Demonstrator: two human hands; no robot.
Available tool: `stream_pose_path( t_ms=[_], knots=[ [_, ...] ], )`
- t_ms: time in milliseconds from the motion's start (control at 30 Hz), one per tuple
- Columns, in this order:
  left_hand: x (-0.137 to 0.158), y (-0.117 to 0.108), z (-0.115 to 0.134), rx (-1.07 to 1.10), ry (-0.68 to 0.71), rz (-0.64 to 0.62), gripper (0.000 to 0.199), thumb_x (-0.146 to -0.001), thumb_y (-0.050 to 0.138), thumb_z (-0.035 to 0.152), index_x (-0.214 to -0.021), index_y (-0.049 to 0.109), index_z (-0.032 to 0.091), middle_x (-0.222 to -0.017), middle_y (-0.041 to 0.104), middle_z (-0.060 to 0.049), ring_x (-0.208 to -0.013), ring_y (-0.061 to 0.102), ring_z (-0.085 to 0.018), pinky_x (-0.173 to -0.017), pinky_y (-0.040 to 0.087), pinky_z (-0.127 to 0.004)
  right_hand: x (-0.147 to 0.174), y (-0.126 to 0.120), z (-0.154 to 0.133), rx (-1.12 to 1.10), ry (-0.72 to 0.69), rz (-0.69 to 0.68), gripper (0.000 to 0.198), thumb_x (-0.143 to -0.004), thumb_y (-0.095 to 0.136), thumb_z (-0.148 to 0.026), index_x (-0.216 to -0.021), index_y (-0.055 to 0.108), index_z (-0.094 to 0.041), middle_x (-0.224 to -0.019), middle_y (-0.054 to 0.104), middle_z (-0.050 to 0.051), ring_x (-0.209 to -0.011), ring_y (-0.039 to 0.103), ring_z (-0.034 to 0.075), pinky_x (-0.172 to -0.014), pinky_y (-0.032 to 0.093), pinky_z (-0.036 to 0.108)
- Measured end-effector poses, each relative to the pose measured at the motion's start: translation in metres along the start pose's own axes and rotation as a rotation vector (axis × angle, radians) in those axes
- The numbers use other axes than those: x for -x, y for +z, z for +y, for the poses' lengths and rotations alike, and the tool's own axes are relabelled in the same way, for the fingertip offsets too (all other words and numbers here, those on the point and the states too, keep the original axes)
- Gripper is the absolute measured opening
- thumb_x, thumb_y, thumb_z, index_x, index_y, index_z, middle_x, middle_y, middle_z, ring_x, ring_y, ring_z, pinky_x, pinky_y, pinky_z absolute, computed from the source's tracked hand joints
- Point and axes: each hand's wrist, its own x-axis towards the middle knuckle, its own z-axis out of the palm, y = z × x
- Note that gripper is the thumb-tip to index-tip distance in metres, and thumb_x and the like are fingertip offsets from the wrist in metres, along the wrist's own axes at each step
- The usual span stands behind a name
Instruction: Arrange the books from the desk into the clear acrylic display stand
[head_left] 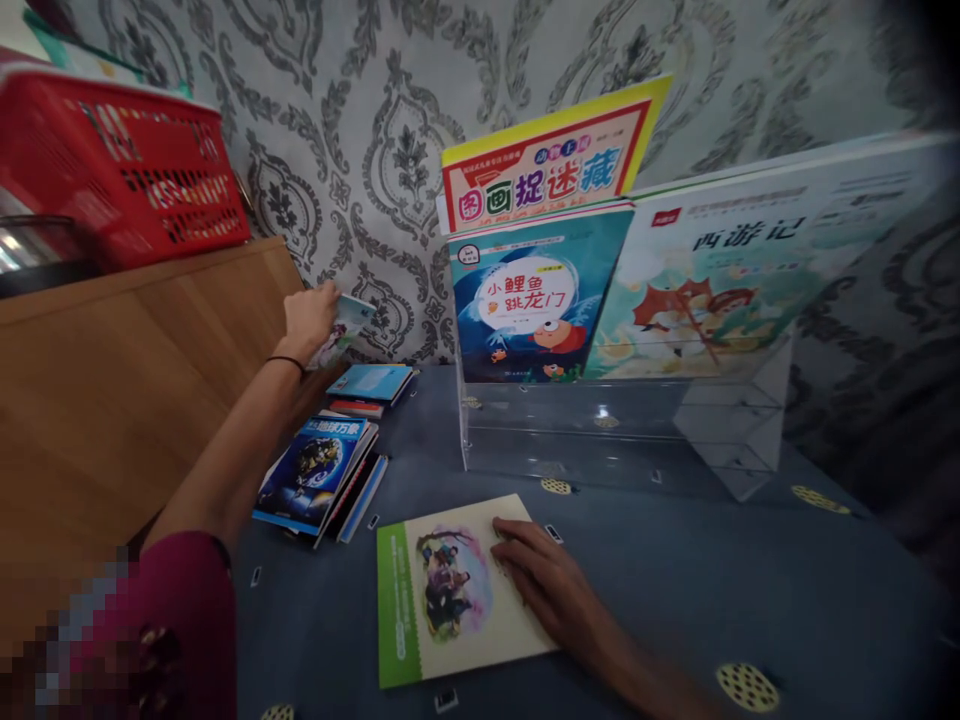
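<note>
My left hand (310, 322), with a dark band at the wrist, reaches to the back left and is closed on a thin illustrated book (346, 325). That book is held above a small stack with a light blue book (371, 382) on top. My right hand (536, 570) lies with its fingers stretched out on the right side of a cream book with a green spine strip (450, 600), which is flat on the table. Nearer than the small stack is a pile topped by a blue book with a globe on its cover (315, 470).
A clear acrylic stand (525, 440) at the back holds several upright picture books, among them a blue fish book (525, 300) and a wide pale one (697, 270). A wooden cabinet (150, 380) on the left bears a red basket (150, 165). A patterned wall rises behind the blue-grey table.
</note>
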Motion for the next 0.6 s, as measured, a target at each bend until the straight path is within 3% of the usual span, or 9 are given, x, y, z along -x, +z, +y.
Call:
stream_pose_path(
  t_ms=[100,267,400,500,600],
  knots=[
    [0.004,0.002,0.016,0.025,0.140,0.011,0.044,-0.105,0.023,0.035,-0.125,0.057,0.014,-0.121,0.068,-0.021,-0.114,0.064,-0.033,-0.090,0.044,-0.041,0.001,0.000,0.000,-0.004,-0.019,0.014,0.026,-0.097,0.047,-0.018,-0.107,0.071,-0.024,-0.122,0.071,0.013,-0.116,0.067,0.024,-0.099,0.057,0.042],
    [0.048,0.049,0.062,0.082,0.354,-0.296,0.037,-0.100,0.033,0.017,-0.130,0.055,0.012,-0.121,0.068,-0.022,-0.116,0.063,-0.030,-0.095,0.043,-0.040,0.001,0.001,0.000,0.010,-0.078,0.071,0.026,-0.098,0.046,-0.018,-0.109,0.069,-0.022,-0.120,0.071,0.014,-0.114,0.068,0.024,-0.095,0.059,0.041],
    [0.086,0.088,0.081,0.134,0.426,-0.468,0.022,-0.095,0.053,0.028,-0.110,0.066,0.018,-0.111,0.073,-0.015,-0.113,0.066,-0.028,-0.096,0.045,-0.034,0.000,0.000,-0.001,-0.013,-0.065,0.029,0.026,-0.097,0.046,-0.015,-0.108,0.069,-0.022,-0.121,0.070,0.015,-0.115,0.067,0.025,-0.096,0.058,0.042],
    [0.099,0.089,0.079,0.159,0.447,-0.483,0.021,-0.097,0.052,0.030,-0.108,0.066,0.020,-0.117,0.072,-0.013,-0.115,0.065,-0.026,-0.097,0.047,-0.034,0.003,0.002,0.000,-0.031,-0.023,0.009,0.025,-0.096,0.047,-0.016,-0.106,0.070,-0.022,-0.122,0.069,0.015,-0.115,0.067,0.024,-0.097,0.057,0.041],
    [0.106,0.074,0.079,0.162,0.456,-0.433,0.017,-0.095,0.051,0.022,-0.095,0.068,0.020,-0.104,0.075,-0.012,-0.099,0.071,-0.025,-0.086,0.052,-0.034,0.011,0.007,0.000,-0.006,-0.039,0.037,0.024,-0.096,0.048,-0.016,-0.104,0.069,-0.023,-0.120,0.070,0.013,-0.116,0.067,0.022,-0.096,0.058,0.037]
  ],
)
